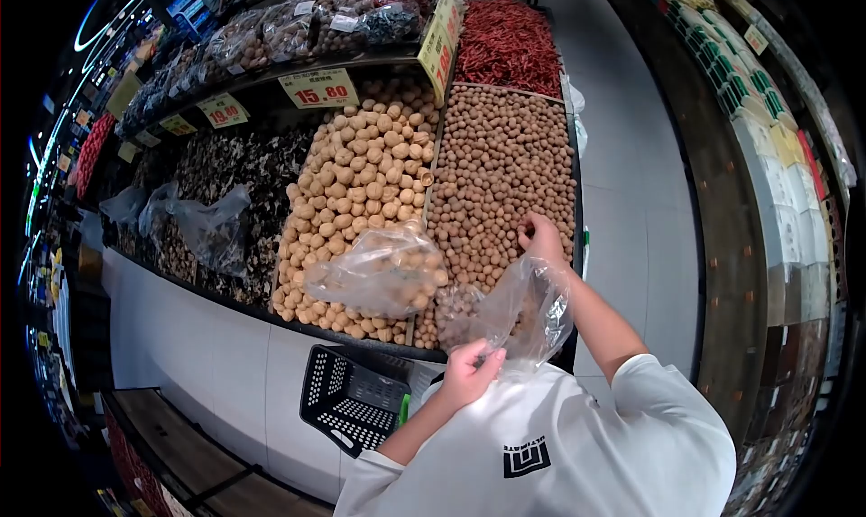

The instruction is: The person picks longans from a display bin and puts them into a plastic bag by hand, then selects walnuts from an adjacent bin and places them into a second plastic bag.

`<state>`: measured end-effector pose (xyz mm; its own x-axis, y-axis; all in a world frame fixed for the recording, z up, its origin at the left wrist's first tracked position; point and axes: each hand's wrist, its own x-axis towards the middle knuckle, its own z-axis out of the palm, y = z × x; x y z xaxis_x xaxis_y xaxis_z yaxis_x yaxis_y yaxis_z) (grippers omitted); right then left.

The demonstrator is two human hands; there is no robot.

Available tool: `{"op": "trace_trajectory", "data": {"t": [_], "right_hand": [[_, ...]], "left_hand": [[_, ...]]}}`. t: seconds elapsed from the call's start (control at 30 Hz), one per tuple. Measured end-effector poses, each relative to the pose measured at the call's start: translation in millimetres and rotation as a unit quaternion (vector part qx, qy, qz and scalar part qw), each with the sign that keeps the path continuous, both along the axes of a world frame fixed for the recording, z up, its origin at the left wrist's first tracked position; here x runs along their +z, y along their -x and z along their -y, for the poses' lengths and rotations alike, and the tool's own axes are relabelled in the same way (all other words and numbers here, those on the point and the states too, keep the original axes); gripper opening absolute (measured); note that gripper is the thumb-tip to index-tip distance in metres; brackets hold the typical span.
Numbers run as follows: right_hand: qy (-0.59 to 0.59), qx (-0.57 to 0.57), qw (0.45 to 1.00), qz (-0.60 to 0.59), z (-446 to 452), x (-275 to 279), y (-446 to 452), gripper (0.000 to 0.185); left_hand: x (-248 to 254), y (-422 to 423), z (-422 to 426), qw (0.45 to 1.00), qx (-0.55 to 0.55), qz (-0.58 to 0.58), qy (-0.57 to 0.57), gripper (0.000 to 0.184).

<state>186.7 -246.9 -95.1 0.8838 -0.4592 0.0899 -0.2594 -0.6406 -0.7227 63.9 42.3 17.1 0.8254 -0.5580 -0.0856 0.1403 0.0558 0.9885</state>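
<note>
My left hand grips the rim of a clear plastic bag in front of my shirt. Several round brown things rest in the bag's lower left part. Farther out, my right hand reaches down onto a bin of small round brown dried fruits that look like longans. Its fingers are curled in a pinch at the surface; what lies between them is hidden. Pale walnuts fill the bin to the left, with another clear plastic bag, partly filled with walnuts, lying on top.
Red dried chillies lie beyond the brown fruits. Dark dried fungus is at the left under another plastic bag. Price signs hang from a shelf of packed goods. A black basket stands below left; aisles run along both sides.
</note>
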Motion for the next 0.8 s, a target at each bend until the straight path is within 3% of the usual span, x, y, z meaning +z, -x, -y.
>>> {"op": "trace_trajectory", "data": {"t": [0.07, 0.1, 0.17, 0.4, 0.53, 0.57, 0.63, 0.7, 0.8], "right_hand": [[-0.032, -0.021, 0.998, 0.056, 13.5, -25.5, 5.3, 0.023], [-0.05, -0.045, 0.997, 0.042, 14.1, -10.3, 14.3, 0.026], [-0.178, -0.074, 0.978, 0.085, 25.3, 0.2, 32.1, 0.024], [-0.249, -0.124, 0.932, 0.232, 3.1, 145.1, 132.7, 0.03], [-0.257, -0.007, 0.956, 0.14, -39.7, 185.3, 170.8, 0.028], [-0.198, 0.035, 0.975, 0.097, -45.2, 195.4, 174.4, 0.025], [-0.137, 0.078, 0.986, 0.052, -44.7, 195.4, 174.4, 0.022], [-0.246, -0.007, 0.957, 0.152, -26.0, 178.8, 163.3, 0.017], [-0.248, -0.064, 0.959, 0.124, 6.4, 158.7, 126.8, 0.015]], "left_hand": [[-4.3, -0.2, 0.9, 1.0, 0.001, -0.015, 0.012, 0.018], [-4.3, -0.5, 1.1, 1.0, -0.001, -0.014, 0.014, 0.018], [-3.2, -0.7, 1.9, 1.0, 0.0, -0.024, 0.017, 0.018], [-4.5, -3.4, 1.8, 1.0, 0.008, -0.012, 0.024, 0.019], [-12.3, -3.2, 5.4, 0.999, -0.006, -0.022, 0.045, 0.021], [-13.4, -3.1, 5.8, 0.999, -0.012, -0.016, 0.048, 0.022], [-13.6, -3.2, 5.8, 0.998, -0.017, -0.011, 0.051, 0.021], [-11.8, -3.6, 5.3, 0.998, -0.022, -0.006, 0.054, 0.021], [-7.4, -4.7, 4.0, 0.998, -0.033, 0.018, 0.05, 0.02]]}}
